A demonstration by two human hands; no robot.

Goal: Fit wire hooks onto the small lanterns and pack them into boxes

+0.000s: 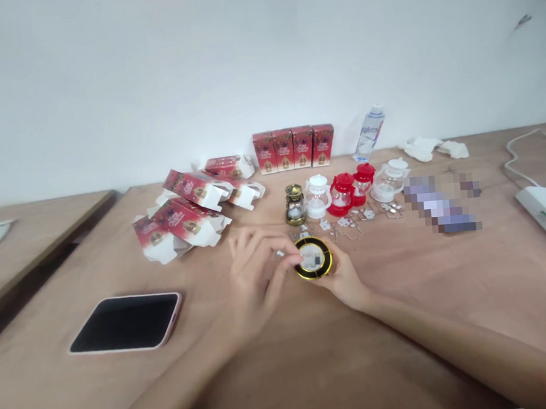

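Head view: our right hand (342,278) pinches a round gold-rimmed disc (312,258). Our left hand's (254,272) curled fingers nip a tiny pale piece (280,253) beside it, above the smooth wooden table (403,295).

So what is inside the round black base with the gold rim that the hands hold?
Inside the round black base with the gold rim, held by the right hand, sits a pale insert with a small dark part. The left hand's fingertips cover its left edge.

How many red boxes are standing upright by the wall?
4, side by side in one row at the table's far edge: boxes and. The other red boxes lie opened, left of them.
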